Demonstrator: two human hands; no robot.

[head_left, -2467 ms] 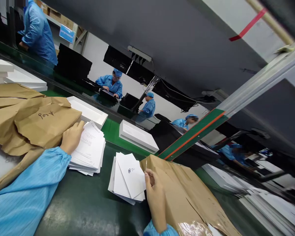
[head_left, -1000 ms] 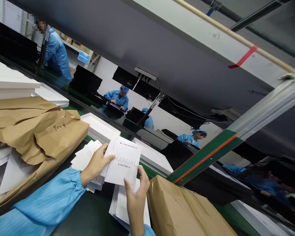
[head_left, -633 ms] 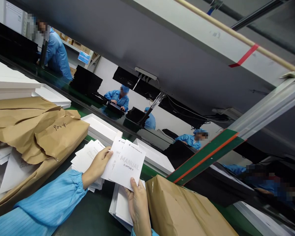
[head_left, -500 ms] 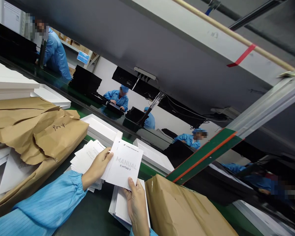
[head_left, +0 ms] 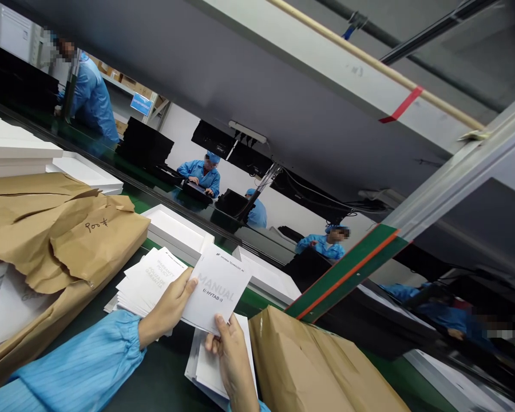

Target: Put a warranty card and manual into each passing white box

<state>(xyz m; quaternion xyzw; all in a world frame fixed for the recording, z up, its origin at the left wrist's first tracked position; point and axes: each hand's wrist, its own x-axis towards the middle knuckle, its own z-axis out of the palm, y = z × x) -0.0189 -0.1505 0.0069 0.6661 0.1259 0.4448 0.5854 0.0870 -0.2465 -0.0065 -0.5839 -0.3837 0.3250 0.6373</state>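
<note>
Both hands hold a white booklet (head_left: 217, 289) printed "MANUAL", with other white leaflets tucked behind it. My left hand (head_left: 168, 309) grips its left edge, thumb on the front. My right hand (head_left: 227, 350) pinches its lower edge from below. Under the left hand lies a stack of white warranty leaflets (head_left: 148, 280). A second stack of white cards (head_left: 206, 369) lies under the right hand on the dark green bench (head_left: 158, 377).
Torn brown paper wrapping (head_left: 60, 240) lies at left over more white sheets, and another brown paper pack (head_left: 309, 366) sits at right. White flat boxes (head_left: 175, 226) ride the green conveyor behind. Several people in blue coats work beyond it, under a grey overhead shelf.
My hands lifted a warranty leaflet and a card from the two stacks and joined them behind the manual. In the last half second the bundle sank slightly and squared up.
</note>
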